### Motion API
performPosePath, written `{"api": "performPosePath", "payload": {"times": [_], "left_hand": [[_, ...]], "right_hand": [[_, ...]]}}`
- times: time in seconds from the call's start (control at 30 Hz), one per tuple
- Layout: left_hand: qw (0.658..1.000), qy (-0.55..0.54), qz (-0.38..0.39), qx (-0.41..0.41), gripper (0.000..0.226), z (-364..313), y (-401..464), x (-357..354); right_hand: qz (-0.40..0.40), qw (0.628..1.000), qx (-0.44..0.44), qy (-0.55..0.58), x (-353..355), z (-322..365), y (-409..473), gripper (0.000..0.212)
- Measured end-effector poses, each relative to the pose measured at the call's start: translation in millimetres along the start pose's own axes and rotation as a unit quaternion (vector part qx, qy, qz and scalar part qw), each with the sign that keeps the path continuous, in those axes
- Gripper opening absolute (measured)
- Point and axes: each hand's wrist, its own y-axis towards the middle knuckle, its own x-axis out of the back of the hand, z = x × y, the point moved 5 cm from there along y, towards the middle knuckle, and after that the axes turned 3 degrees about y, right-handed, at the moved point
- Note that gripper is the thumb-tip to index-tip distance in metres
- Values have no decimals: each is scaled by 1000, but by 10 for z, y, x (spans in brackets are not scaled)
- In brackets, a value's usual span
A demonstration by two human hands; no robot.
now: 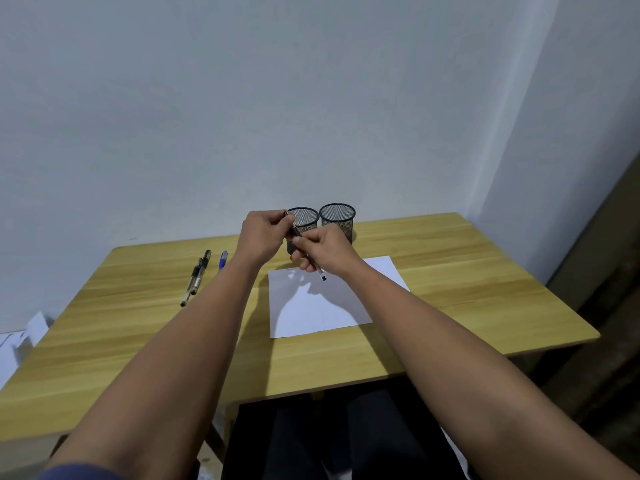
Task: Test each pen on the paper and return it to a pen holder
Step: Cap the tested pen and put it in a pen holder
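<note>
Pen [304,249]: mid-frame, above paper [322,306], slanted | left hand [265,237]: pinching upper end | right hand [325,251]: gripping barrel | pen holders [337,220]: behind hands | spare pens [197,277]: left on table [450,271]

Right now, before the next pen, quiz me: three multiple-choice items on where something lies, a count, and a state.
1. The paper lies:
A. left of the loose pens
B. in front of the holders
C. inside a holder

2. Mesh pen holders on the table:
A. one
B. two
C. three

3. The held pen is:
A. gripped by both hands
B. lying on the paper
C. standing in a holder

Key: 1 B, the holders stand behind it; 2 B, two cups side by side; 3 A, left hand and right hand grip it.
</note>
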Motion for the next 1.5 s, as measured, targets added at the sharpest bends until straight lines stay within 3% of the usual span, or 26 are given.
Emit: {"api": "performPosePath", "payload": {"times": [0.1, 0.23, 0.33, 0.5, 0.67, 0.87, 0.97, 1.17, 1.27, 1.37, 1.5], "left_hand": [[999, -35, 9, -5, 17, -91, 75, 57], [995, -83, -14, 44, 48, 33, 270, 144], [999, 1, -30, 43, 61, 285, 432, 147], [993, 80, 42, 80, 100, 709, 665, -138], [992, 68, 58, 93, 119, 944, 858, -402], [993, 94, 37, 54, 75, 958, 913, -487], [992, 112, 28, 57, 75, 950, 895, -449], [991, 120, 46, 42, 82, 860, 822, -377], [988, 143, 47, 45, 91, 782, 754, -170], [985, 161, 22, 55, 72, 786, 710, 195], [973, 218, -25, 66, 41, 905, 625, 754]], "right_hand": [[-17, 1000, 3, -2, 74, 164, 110, 22], [-96, 985, 65, -130, 365, 471, 433, 17], [-124, 979, 93, -131, 527, 640, 702, 14], [-136, 974, 124, -129, 571, 770, 1143, 14], [-101, 956, 100, -257, 370, 555, 1481, 14], [-61, 912, 45, -404, 114, 267, 1595, 27], [-61, 902, 33, -425, 62, 224, 1602, 12], [-105, 890, 66, -438, 88, 439, 1494, 29], [-124, 897, 100, -413, 50, 671, 1402, 26], [-138, 909, 127, -371, -94, 867, 1309, 14], [-94, 930, 112, -336, -462, 891, 1266, 12]]}}
